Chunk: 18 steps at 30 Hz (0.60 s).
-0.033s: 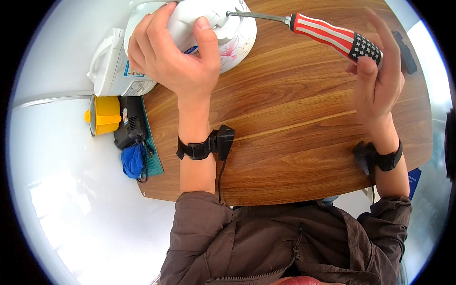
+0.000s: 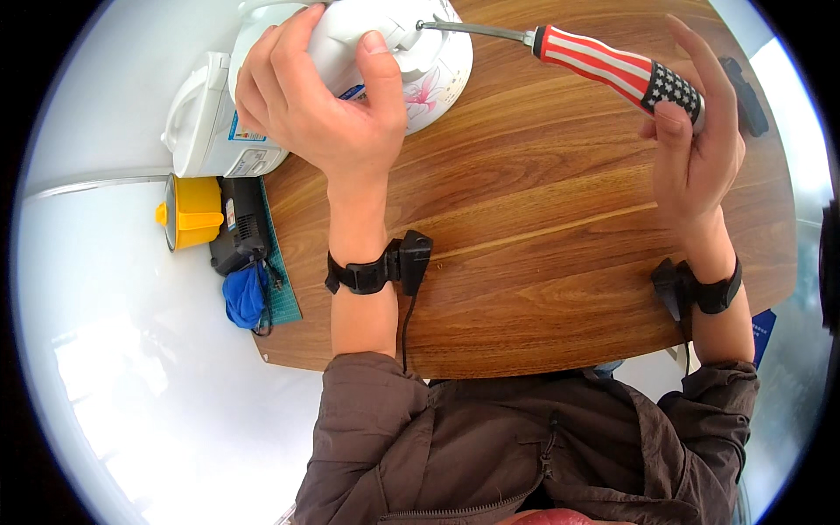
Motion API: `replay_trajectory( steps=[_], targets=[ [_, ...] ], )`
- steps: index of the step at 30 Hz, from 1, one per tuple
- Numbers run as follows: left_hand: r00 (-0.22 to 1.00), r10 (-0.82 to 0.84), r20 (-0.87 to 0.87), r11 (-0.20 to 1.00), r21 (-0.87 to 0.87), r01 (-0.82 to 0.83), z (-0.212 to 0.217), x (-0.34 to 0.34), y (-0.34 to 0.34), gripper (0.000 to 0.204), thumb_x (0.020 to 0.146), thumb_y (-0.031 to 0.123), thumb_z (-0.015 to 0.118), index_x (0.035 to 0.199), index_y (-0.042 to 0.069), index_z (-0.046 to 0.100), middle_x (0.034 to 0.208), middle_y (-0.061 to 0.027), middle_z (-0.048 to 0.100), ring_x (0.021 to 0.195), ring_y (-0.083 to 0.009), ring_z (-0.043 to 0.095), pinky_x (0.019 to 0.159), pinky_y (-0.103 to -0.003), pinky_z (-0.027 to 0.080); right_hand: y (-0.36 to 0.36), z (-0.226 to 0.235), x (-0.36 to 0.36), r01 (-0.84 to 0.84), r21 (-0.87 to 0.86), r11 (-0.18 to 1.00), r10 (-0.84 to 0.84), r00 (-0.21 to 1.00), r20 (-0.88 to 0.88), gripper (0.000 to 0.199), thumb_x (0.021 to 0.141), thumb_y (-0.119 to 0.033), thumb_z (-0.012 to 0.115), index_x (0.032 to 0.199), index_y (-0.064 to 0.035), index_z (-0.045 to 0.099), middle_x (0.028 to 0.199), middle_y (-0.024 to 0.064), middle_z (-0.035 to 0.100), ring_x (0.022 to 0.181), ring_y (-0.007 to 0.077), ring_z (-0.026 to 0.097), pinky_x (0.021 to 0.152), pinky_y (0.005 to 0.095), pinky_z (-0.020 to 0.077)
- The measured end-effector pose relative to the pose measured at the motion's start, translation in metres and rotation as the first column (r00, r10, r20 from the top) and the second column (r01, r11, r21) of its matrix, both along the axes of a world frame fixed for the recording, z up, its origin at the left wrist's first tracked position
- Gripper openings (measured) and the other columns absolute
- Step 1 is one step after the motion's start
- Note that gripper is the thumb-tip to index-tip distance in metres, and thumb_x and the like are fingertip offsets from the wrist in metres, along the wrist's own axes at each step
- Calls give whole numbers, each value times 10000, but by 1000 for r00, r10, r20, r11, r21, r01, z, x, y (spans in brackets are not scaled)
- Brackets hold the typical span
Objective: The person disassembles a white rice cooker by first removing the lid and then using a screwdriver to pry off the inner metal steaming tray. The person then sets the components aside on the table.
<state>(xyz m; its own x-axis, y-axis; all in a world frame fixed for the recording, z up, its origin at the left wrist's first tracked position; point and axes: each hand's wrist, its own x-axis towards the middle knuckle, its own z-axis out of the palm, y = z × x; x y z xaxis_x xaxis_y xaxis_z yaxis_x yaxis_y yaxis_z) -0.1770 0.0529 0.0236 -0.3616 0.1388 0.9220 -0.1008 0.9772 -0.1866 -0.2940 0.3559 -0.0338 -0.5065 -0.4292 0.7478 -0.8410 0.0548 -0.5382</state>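
At the top of the view, my left hand (image 2: 324, 109) is wrapped over a rounded white appliance (image 2: 442, 74) with a pink flower print on its side, holding it against the table. A screwdriver (image 2: 604, 63) with a red-and-white striped handle and a black starred end lies nearly level, tilting down to the right. Its metal shaft reaches left, and the tip sits at a small hole in the appliance's white part. At the handle's butt end, my right hand (image 2: 700, 149) has its thumb against the handle, while the index finger is raised off it. Its other fingers are partly hidden.
A white lidded appliance with a handle (image 2: 203, 114) stands at the left. Below it are a yellow cup-like container (image 2: 194, 213), a black device (image 2: 241, 229), a blue pouch (image 2: 245, 293) and a green mat (image 2: 280, 280). A dark object (image 2: 745, 98) lies at the right of the wooden table (image 2: 525, 262).
The fingers of my right hand have shifted slightly at the handle's end, and the screwdriver's pattern has turned a little. My left hand and the appliance stay put.
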Motion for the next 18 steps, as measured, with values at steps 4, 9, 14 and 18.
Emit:
replay_trajectory(
  steps=[4,9,14,18],
  targets=[
    [1000,-14,-2,1000,7,14,-1,0,1,358,938,381,649,1166,106,664,1108,-50,656,1082,-264,571,980,-447,342,-14,7,-6,6,-61,998,-24,951,-308,573,1013,-258,672,1460,21,447,1280,197,652,1032,180,682,865,264,562],
    [1000,-13,-6,1000,5,13,-1,-1,1,356,939,376,649,1166,103,663,1108,-50,657,1079,-266,575,985,-450,344,-12,8,-10,39,-21,999,-44,958,-282,577,962,-124,724,1454,15,455,1302,200,649,1091,237,682,894,307,567],
    [1000,-10,-3,1000,1,10,1,-1,1,356,937,377,649,1164,103,663,1108,-49,659,1076,-268,579,984,-453,349,-9,4,-2,-155,-72,985,141,975,-172,586,939,-77,741,1445,13,458,1281,237,653,1105,281,679,899,335,580],
    [1000,-7,-11,1000,-8,7,0,-2,0,363,931,380,653,1164,102,662,1109,-49,662,1077,-270,580,977,-450,355,-17,15,5,-76,-80,994,44,938,-343,557,961,-110,724,1436,17,462,1189,241,684,1076,273,688,900,334,585]
  ],
)
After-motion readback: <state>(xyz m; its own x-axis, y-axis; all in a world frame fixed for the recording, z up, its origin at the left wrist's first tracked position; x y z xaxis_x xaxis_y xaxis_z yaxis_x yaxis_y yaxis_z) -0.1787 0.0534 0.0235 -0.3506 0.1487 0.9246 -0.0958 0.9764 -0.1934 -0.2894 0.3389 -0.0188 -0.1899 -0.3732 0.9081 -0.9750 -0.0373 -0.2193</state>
